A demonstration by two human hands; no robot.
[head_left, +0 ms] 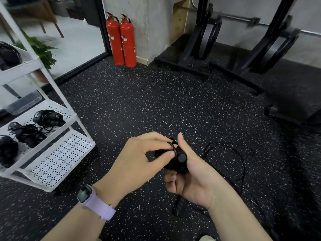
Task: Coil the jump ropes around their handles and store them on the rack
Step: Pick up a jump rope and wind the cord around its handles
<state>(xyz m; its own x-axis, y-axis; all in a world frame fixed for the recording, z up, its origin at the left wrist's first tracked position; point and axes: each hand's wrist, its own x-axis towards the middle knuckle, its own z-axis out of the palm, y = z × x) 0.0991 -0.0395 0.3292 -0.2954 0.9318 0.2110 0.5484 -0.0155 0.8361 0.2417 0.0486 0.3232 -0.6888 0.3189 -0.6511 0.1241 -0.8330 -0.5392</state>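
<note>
Speckled floor [156, 105] lies open ahead. The white rack [57, 153] stands at left, coiled ropes [34, 127] on its middle shelf. Loose rope [241, 164] trails right. The right hand [194, 178] grips the black handles [178, 160], end caps facing the camera; left hand [139, 157] pinches a loop round them.

Two red fire extinguishers [121, 39], potted plant [42, 51].
</note>
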